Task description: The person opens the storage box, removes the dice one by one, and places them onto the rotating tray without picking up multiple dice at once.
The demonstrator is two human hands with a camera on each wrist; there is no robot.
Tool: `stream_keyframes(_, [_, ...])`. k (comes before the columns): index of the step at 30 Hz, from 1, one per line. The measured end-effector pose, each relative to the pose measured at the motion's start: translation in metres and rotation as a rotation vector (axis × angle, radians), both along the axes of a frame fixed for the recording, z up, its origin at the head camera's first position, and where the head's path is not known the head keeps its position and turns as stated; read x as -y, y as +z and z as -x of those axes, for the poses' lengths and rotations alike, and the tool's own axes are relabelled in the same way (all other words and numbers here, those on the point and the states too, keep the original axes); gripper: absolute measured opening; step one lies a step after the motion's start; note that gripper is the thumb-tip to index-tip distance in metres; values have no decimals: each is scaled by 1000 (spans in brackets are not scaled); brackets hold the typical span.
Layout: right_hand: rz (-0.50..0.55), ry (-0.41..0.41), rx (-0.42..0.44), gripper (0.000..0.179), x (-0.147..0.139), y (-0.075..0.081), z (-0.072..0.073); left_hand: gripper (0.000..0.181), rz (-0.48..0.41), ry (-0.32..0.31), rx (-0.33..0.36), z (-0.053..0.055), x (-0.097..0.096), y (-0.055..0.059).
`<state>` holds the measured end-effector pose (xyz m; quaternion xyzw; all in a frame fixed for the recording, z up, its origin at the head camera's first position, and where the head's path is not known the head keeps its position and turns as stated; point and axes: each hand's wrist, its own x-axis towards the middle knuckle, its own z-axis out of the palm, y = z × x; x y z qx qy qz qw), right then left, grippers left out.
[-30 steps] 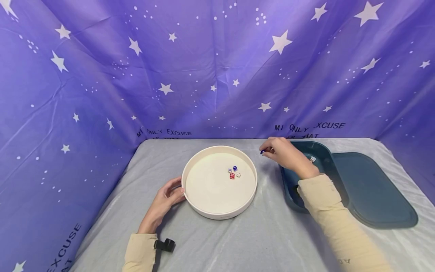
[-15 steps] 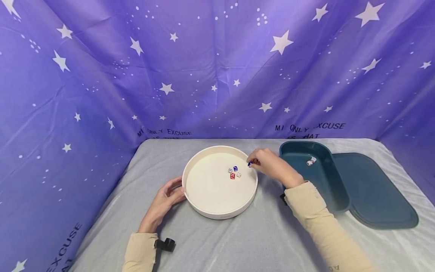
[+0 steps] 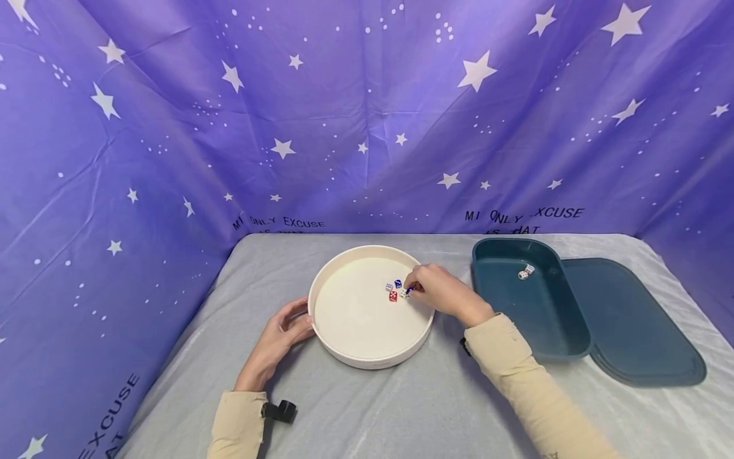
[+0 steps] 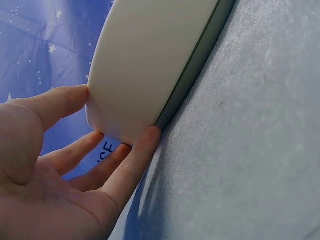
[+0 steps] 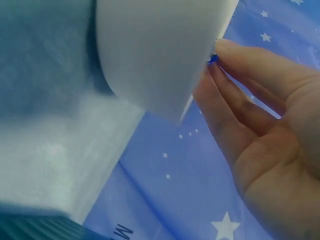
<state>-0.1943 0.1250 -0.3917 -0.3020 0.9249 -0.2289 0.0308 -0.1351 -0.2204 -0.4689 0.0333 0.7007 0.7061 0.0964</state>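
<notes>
A round, cream-coloured tray (image 3: 367, 331) with a low wall stands on the table. My left hand (image 3: 278, 338) rests its fingertips (image 4: 145, 137) against the outer left side, thumb at the rim. Over the tray's right part, my right hand (image 3: 441, 292) pinches a blue die (image 5: 213, 58) between thumb and fingers. Just beside these fingertips lie another blue die (image 3: 398, 284), a red die (image 3: 392, 296) and two white dice, one white die (image 3: 389, 287) to the left and one white die (image 3: 403, 294) partly behind the held die.
To the right is a dark teal box (image 3: 539, 312) holding white dice (image 3: 523, 275). A flat teal lid (image 3: 642, 325) lies along its right side. Grey cloth (image 3: 367, 414) covers the table, and a purple star-patterned curtain (image 3: 367, 127) hangs behind and at the sides.
My right hand has moved left and down from beside the teal box to over the tray, carrying the blue die. The left hand stays at the tray's side.
</notes>
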Motion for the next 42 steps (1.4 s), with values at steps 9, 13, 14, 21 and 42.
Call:
stream_keyframes(9, [1, 6, 49, 8, 7, -14, -2, 57, 9, -7, 3, 0, 0, -1])
stream_keyframes(13, [0, 2, 51, 8, 9, -17, -1, 57, 6, -6, 1, 1, 0, 0])
stream_keyframes(14, [-1, 5, 46, 8, 10, -18, -1, 57, 2, -7, 1, 1, -1, 0])
stream_keyframes(21, [2, -2, 58, 7, 10, -17, 1, 57, 2, -10, 0, 1, -1, 1])
stream_keyframes(42, [-16, 3, -24, 11, -6, 11, 8, 57, 2, 2, 18, 2, -1, 0])
